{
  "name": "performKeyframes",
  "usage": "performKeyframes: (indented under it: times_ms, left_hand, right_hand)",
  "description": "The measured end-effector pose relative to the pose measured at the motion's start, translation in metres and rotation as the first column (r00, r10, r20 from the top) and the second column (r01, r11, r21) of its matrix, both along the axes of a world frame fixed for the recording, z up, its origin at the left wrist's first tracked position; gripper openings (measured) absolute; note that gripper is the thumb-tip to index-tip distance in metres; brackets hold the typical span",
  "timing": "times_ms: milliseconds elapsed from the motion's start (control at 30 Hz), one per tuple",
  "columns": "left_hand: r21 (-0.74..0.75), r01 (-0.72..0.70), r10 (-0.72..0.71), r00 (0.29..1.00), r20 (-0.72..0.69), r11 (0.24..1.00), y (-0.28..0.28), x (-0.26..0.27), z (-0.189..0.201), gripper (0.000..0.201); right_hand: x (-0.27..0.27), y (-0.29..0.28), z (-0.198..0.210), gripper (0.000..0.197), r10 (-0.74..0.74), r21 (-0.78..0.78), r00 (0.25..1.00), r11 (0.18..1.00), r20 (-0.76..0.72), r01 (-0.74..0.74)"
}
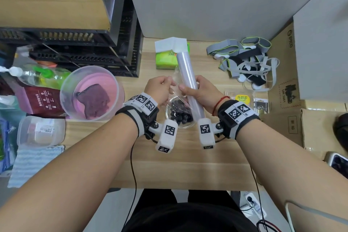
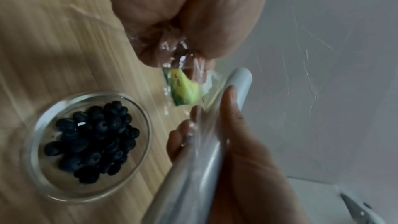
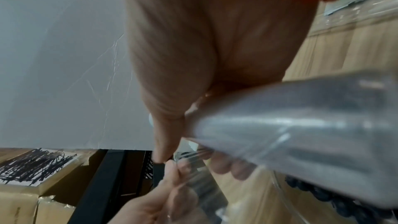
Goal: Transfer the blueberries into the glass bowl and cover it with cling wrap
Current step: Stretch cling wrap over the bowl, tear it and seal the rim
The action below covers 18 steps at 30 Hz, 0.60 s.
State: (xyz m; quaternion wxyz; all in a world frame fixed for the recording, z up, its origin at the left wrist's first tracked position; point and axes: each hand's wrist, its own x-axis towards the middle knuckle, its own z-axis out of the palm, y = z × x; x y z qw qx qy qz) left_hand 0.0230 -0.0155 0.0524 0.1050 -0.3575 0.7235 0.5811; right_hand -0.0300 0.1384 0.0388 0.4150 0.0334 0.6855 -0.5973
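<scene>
A small glass bowl [image 1: 170, 118] [image 2: 32, 146] holding several blueberries [image 1: 178, 112] [image 2: 94, 139] stands on the wooden table below my hands. My right hand [image 1: 199, 90] grips a cling wrap roll [image 1: 188, 77] [image 2: 193, 181] [image 3: 301, 125], held lengthwise above the bowl's right side. My left hand [image 1: 160, 88] pinches the loose clear film edge [image 1: 174, 81] [image 2: 176, 52] [image 3: 193, 176] just left of the roll. A crumpled bit of film stretches between the two hands.
A green tissue pack [image 1: 165, 58] lies behind the roll. At left stand a big plastic tub [image 1: 66, 88] with a pink bowl, a lidded box [image 1: 39, 130] and black crates [image 1: 75, 43]. Grey straps [image 1: 244, 58] and an empty blueberry clamshell [image 1: 243, 100] lie at right.
</scene>
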Motion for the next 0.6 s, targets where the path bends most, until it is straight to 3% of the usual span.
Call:
performKeyframes:
  times_ms: [100,300,433,600]
  left_hand:
    - [-0.151,0.007,-0.008,1.000,-0.007,0.989,-0.002,0.004,-0.007,0.034]
    - [-0.242,0.009,-0.018,0.999,-0.035,0.970,-0.009,0.011,-0.014,0.031]
    - [-0.295,0.045,-0.049,0.999,-0.005,0.954,-0.015,0.022,-0.027,0.030]
    - [-0.334,0.088,-0.075,0.996,0.049,0.939,-0.015,0.045,-0.047,0.030]
  right_hand:
    - [-0.002,-0.001,-0.006,0.033,-0.071,0.007,0.997,0.997,0.041,0.070]
    - [0.000,0.016,-0.013,0.022,-0.154,0.024,0.981,0.988,0.116,0.152]
    - [0.003,0.030,-0.027,0.039,-0.160,0.036,0.961,0.987,0.224,0.156]
    - [0.018,0.045,-0.040,0.041,-0.114,0.153,0.984,0.984,0.136,0.093]
